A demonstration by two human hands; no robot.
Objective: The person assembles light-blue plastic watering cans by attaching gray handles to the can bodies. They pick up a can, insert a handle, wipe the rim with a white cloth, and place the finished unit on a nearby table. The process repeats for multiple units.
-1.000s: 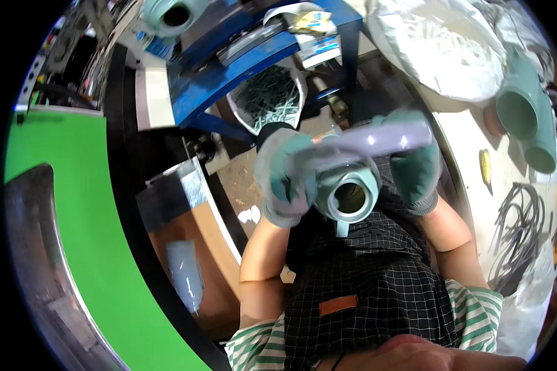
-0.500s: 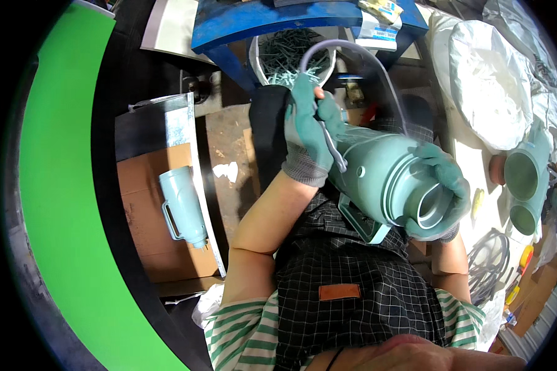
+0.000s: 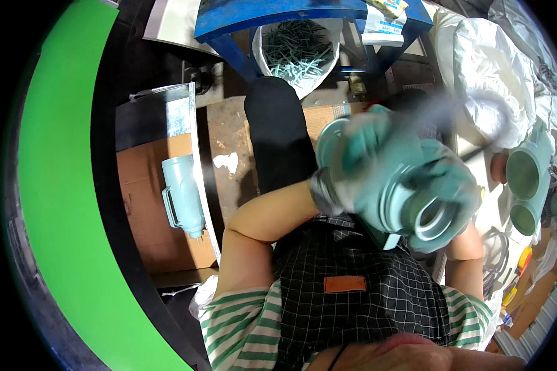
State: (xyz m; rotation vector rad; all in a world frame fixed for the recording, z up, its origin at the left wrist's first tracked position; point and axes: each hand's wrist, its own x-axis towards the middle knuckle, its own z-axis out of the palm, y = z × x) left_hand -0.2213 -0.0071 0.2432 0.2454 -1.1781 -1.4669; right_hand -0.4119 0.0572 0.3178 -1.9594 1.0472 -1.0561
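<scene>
A pale green plastic thermos jug shell lies across my lap, its open neck tilted toward me. My right hand, in a green and grey work glove, wraps round the neck end. Over the body is my left hand, gloved the same way and smeared by motion, so its fingers and anything in them do not show clearly. A blurred grey flexible tube or strip sweeps from near the left hand toward the upper right.
Another green jug shell lies on cardboard at left. A white-lined bin holds green plastic sticks below a blue stool. At right are more green shells, white bags and coiled cable. A green surface curves along the left.
My left hand has moved right and down over the jug shell. The grey loop has swung from above the left hand to the right. My right hand still grips the neck end.
</scene>
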